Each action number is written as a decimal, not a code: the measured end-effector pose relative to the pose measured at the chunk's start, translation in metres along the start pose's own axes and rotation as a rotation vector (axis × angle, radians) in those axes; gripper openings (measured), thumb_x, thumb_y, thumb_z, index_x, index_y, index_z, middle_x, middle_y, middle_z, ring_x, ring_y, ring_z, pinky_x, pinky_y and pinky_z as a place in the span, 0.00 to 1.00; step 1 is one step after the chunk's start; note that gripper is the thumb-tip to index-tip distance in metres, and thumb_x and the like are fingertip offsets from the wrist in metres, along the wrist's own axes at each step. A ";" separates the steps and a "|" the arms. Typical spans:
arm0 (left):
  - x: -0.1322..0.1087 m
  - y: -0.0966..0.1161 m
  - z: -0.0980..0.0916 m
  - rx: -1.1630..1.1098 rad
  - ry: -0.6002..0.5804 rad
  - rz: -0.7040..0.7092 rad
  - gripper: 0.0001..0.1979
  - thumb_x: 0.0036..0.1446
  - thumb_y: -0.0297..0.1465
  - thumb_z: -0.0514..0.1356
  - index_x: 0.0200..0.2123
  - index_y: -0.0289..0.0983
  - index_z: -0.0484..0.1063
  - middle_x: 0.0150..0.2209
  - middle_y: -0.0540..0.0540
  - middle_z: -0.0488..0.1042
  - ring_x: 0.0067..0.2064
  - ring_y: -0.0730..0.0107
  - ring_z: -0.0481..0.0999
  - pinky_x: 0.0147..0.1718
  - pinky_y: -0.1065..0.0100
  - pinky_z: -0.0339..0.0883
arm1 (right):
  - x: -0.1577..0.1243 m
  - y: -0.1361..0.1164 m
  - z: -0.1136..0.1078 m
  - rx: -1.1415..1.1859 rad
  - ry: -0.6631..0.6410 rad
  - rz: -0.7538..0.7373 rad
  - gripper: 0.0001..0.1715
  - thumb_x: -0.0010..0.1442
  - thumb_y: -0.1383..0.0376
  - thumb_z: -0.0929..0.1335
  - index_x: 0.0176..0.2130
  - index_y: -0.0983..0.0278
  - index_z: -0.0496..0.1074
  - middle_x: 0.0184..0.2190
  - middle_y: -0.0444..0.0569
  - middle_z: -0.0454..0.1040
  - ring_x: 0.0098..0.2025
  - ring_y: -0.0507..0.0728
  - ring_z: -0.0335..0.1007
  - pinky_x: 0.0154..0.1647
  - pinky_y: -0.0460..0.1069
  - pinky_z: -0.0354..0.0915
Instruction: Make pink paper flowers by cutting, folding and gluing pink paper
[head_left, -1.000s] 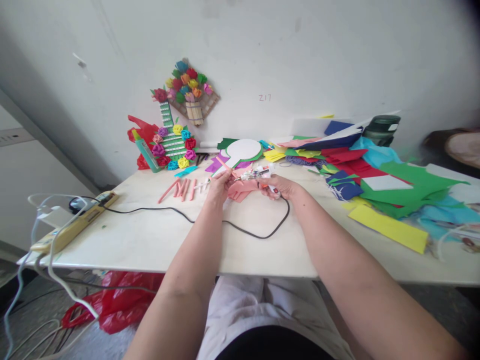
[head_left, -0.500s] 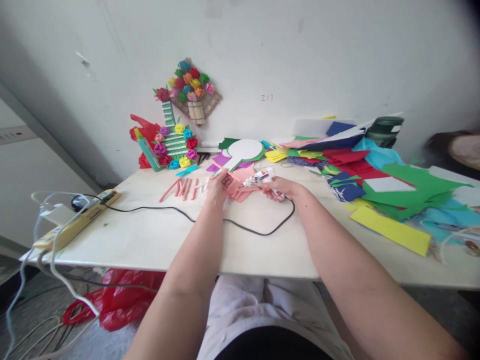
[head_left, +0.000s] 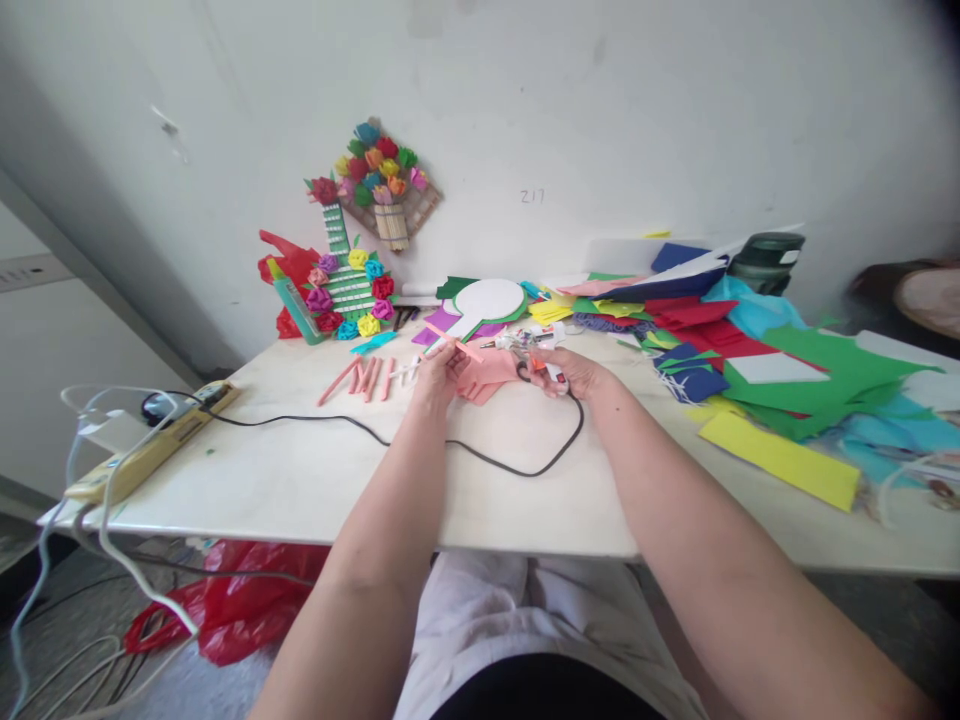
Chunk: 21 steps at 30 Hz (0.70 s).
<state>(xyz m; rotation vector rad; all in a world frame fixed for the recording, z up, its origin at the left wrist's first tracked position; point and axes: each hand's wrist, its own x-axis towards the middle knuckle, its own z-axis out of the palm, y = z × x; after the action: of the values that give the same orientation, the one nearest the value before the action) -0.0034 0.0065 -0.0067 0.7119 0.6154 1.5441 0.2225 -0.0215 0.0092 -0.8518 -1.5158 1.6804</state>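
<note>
My left hand (head_left: 444, 370) is closed on a thin salmon-pink paper strip (head_left: 466, 350) that slants past the fingertips. In my right hand (head_left: 561, 370) is a white patterned hot glue gun (head_left: 525, 342), its nozzle pointing left above the pink sheets. Those salmon-pink paper pieces (head_left: 486, 374) lie on the table between the hands. Left of my left hand, several rolled pink paper sticks (head_left: 367, 378) lie side by side. Behind the hands is a white round shape with a handle (head_left: 491, 300), edged in green.
A black cord (head_left: 337, 420) crosses the table to a yellow power strip (head_left: 150, 440). Coloured paper sheets (head_left: 795, 375) are heaped on the right. A green glue bottle (head_left: 296, 308) and a flower-decorated guitar shape (head_left: 350, 280) stand at the back left; a flower basket craft (head_left: 391, 225) is behind.
The glue gun has turned in my right hand and moved slightly up and right, away from the strip. My left hand keeps its hold on the strip, almost still.
</note>
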 end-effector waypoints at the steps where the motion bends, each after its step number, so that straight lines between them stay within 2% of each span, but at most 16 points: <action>1: 0.000 0.000 0.000 0.004 -0.009 0.000 0.02 0.48 0.24 0.60 0.28 0.31 0.73 0.23 0.48 0.72 0.25 0.78 0.72 0.30 0.75 0.68 | 0.001 0.001 0.000 0.001 -0.014 -0.005 0.21 0.49 0.51 0.68 0.26 0.67 0.67 0.16 0.43 0.69 0.09 0.43 0.48 0.11 0.43 0.56; 9: 0.000 0.000 0.001 -0.015 -0.032 0.023 0.03 0.49 0.24 0.60 0.28 0.31 0.74 0.23 0.48 0.72 0.25 0.79 0.72 0.30 0.75 0.68 | 0.005 0.004 0.003 -0.032 -0.067 0.038 0.21 0.49 0.51 0.68 0.27 0.67 0.66 0.16 0.44 0.69 0.09 0.44 0.50 0.11 0.43 0.56; 16: -0.002 0.004 0.002 -0.096 0.070 0.068 0.03 0.51 0.23 0.60 0.27 0.33 0.72 0.24 0.49 0.72 0.26 0.79 0.73 0.31 0.77 0.68 | 0.002 0.003 0.002 -0.119 -0.029 0.115 0.22 0.47 0.50 0.70 0.25 0.67 0.66 0.15 0.44 0.68 0.08 0.43 0.49 0.09 0.42 0.52; 19: -0.003 0.005 0.003 -0.098 0.076 0.064 0.03 0.51 0.23 0.59 0.27 0.33 0.72 0.23 0.48 0.72 0.26 0.79 0.72 0.30 0.77 0.68 | 0.000 0.000 -0.001 -0.133 0.064 0.040 0.22 0.47 0.50 0.70 0.25 0.68 0.66 0.15 0.44 0.68 0.08 0.44 0.49 0.09 0.43 0.52; 21: -0.004 0.005 0.004 -0.090 0.069 0.064 0.03 0.51 0.24 0.59 0.27 0.32 0.72 0.23 0.48 0.72 0.25 0.79 0.72 0.29 0.77 0.68 | 0.000 -0.002 -0.004 -0.154 0.198 -0.048 0.23 0.47 0.50 0.69 0.25 0.68 0.67 0.14 0.43 0.67 0.09 0.45 0.50 0.10 0.43 0.52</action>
<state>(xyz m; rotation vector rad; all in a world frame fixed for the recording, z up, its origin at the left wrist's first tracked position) -0.0034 0.0023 -0.0010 0.6174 0.5755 1.6510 0.2259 -0.0191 0.0108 -1.0232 -1.5298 1.4139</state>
